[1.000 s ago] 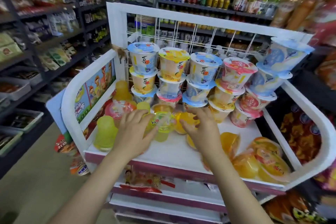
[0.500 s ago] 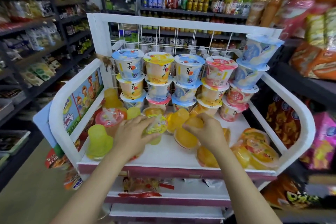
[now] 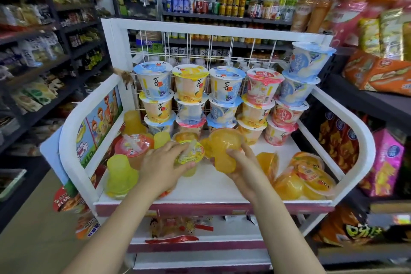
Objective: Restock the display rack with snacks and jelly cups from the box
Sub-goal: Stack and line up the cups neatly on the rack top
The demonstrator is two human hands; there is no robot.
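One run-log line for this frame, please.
left hand: grips yellow-lidded jelly cup | right hand: holds orange jelly cup, tilted | place: white display rack top shelf

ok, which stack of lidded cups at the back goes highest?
The rightmost stack: four cups, leaning right, its blue-lidded top cup above the others' three-cup tops.

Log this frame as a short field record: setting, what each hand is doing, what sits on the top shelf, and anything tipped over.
setting: shop aisle, white display rack with wire back
left hand: grips a yellow-lidded jelly cup, lid facing the camera
right hand: holds an orange jelly cup tilted above the shelf
back row: stacked tall cups, five columns against the wire grid
tipped over: orange cups lying on their sides at the shelf's right
left side: upside-down yellow-green cup near the front edge
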